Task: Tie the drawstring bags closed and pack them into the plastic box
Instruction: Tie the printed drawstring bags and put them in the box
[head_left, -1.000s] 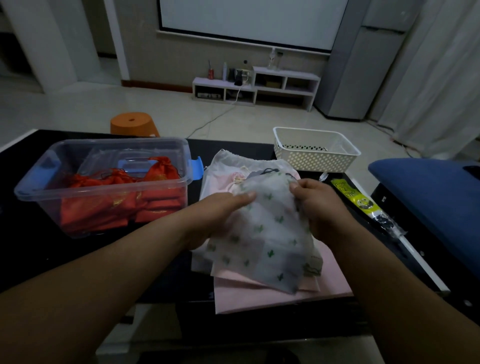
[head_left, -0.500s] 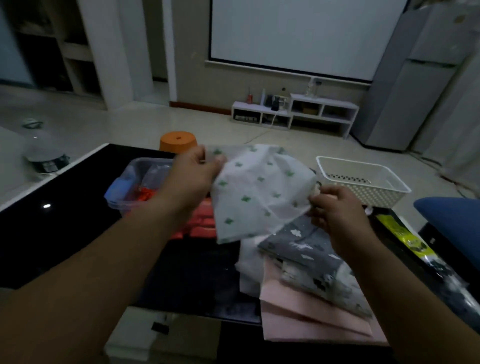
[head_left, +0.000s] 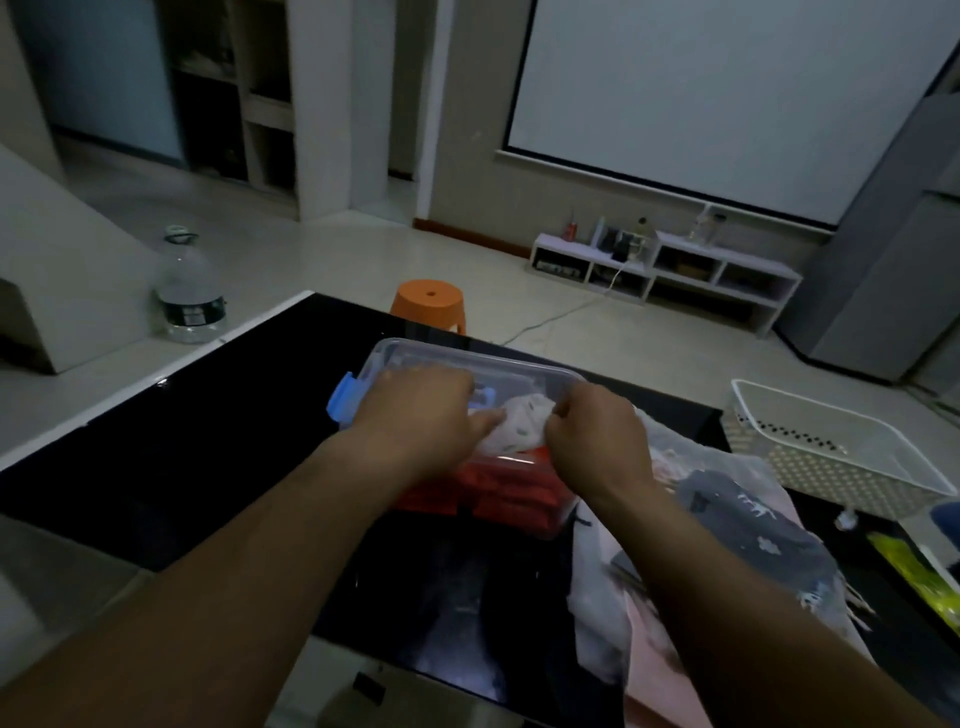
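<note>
So, both hands meet over the open plastic box (head_left: 470, 352). The right hand (head_left: 597, 436) is curled, gripping a bunched white drawstring bag (head_left: 519, 428) with a small green print. The left hand (head_left: 431, 410) lays its fingers against the bag's other side; whether it pinches the cloth I cannot tell. The bag sits at the box's mouth, above a layer of red drawstring bags (head_left: 498, 486) lying packed inside, so this looks like the packing step for this bag. Its cords are hidden by the hands, so whether it is tied shut cannot be judged.

By my reading the task is partway through: the red bags are in, the white one is going in. Just right of the box, a loose pile waits on the black desk (head_left: 182, 441), with a grey patterned bag (head_left: 753, 530) on top and a pink bag (head_left: 654, 649) beneath, neither visibly tied. Beyond the pile stands a white basket (head_left: 831, 441).
</note>
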